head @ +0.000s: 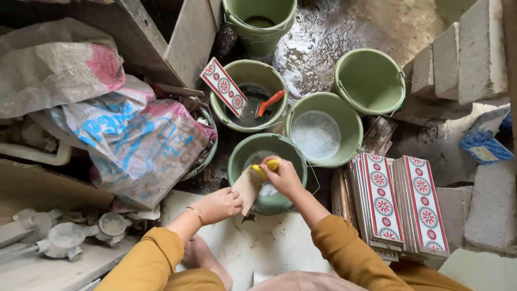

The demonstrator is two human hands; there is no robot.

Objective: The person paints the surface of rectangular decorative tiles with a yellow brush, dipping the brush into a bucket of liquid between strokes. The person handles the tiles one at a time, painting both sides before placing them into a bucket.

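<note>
— What takes up the most room down there?

— The woven sacks [134, 140] piled on the left, their edge pressing against one green bucket. On the right, grey concrete blocks [474, 54] step down the side. Between them lies wet floor [323, 32] crowded with five green buckets, rims nearly touching, so little bare room is left.

— And nearer the person?

— Two stacks of patterned tiles [398, 207] stand on edge just right of the right arm, close to the sleeve. One more decorated tile [224, 86] leans on the rim of the bucket holding an orange-handled tool [269, 102].

— The hands?

— Both work over the nearest bucket [245, 153]. The left hand [219, 205] is closed around the lower end of a plain tile [247, 186], held tilted above the bucket's near rim. The right hand [283, 177] grips a yellow sponge [266, 167], pressed on the tile's upper edge.
</note>
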